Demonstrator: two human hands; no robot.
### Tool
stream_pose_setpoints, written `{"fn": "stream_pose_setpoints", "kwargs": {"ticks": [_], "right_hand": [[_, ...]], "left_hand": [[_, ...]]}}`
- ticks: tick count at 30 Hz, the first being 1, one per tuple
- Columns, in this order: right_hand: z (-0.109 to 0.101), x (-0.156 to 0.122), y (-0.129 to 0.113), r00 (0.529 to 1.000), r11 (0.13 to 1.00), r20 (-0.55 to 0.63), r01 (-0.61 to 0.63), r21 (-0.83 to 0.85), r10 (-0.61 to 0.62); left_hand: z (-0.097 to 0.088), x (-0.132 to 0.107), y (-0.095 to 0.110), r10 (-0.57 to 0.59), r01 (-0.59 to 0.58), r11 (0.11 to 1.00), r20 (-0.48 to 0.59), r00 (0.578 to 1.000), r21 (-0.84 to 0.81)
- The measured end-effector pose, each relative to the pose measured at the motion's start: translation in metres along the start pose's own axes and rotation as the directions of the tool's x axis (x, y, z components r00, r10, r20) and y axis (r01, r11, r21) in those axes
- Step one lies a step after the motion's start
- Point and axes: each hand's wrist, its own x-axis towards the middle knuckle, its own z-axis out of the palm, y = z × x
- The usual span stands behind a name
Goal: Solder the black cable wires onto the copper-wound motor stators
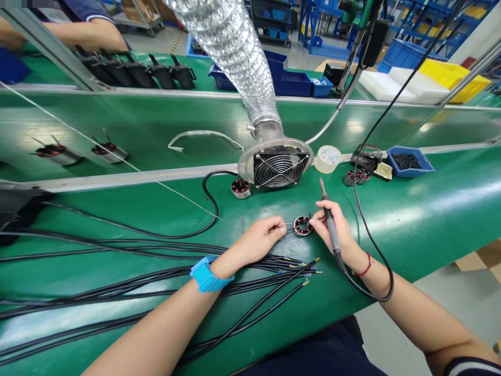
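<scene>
A small round motor stator (302,226) with a silvery rim and copper-coloured windings sits on the green bench between my hands. My left hand (261,237), wearing a blue wrist strap (207,275), pinches a thin wire beside the stator's left side; whether this is solder or a motor lead I cannot tell. In my right hand (340,230) is a soldering iron (331,224), its tip pointing up and away from the stator. The thumb and fingertips of that hand are at the stator's right edge, near a short dark lead.
Black cables (148,277) with stripped coloured ends cover the bench's left front. A fume extractor fan (281,169) stands behind the stator. Another stator (240,188), a solder roll (327,159), a pair of stators (356,176) and a blue bin (410,162) line the back. The iron's cord loops over my right wrist.
</scene>
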Motion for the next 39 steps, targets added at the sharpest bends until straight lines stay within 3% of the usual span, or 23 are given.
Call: {"fn": "stream_pose_setpoints", "kwargs": {"ticks": [3,8,13,17,23,27,31,35,39], "right_hand": [[-0.002,0.007,0.0,0.999,1.0,-0.051,-0.013,0.002,0.013],[0.004,0.016,-0.003,0.995,0.981,0.063,-0.085,0.173,0.075],[0.006,0.015,-0.003,0.974,0.905,0.154,-0.213,0.367,0.167],[0.005,0.014,0.002,0.969,0.891,0.215,-0.201,0.408,0.121],[0.011,0.017,0.005,0.987,0.976,0.16,-0.039,0.214,0.005],[0.007,0.012,0.0,0.995,0.985,0.073,-0.075,0.157,0.064],[0.001,-0.01,-0.008,0.998,0.994,0.009,-0.064,0.083,0.063],[0.007,-0.033,-0.01,0.999,0.993,0.044,-0.009,-0.121,0.014],[0.018,-0.034,-0.008,0.991,0.952,0.096,0.116,-0.284,-0.092]], "left_hand": [[-0.001,0.0,0.001,0.001,-0.001,1.0,0.008,1.0,-0.011],[-0.003,0.0,-0.001,-0.013,0.013,0.999,0.022,1.0,-0.029],[-0.007,-0.001,-0.003,-0.02,0.022,0.999,0.064,0.998,-0.037],[-0.007,-0.001,-0.004,-0.01,0.014,0.998,0.077,0.997,-0.054],[-0.007,0.0,-0.006,-0.004,0.008,0.998,0.067,0.998,-0.06],[-0.008,0.0,-0.004,-0.005,0.014,0.99,0.063,0.998,-0.14],[-0.01,-0.002,0.001,-0.062,0.085,0.965,0.099,0.993,-0.249],[-0.009,-0.004,0.005,-0.167,0.21,0.91,0.147,0.975,-0.358],[-0.001,-0.003,0.013,-0.147,0.193,0.901,0.146,0.978,-0.387]]}}
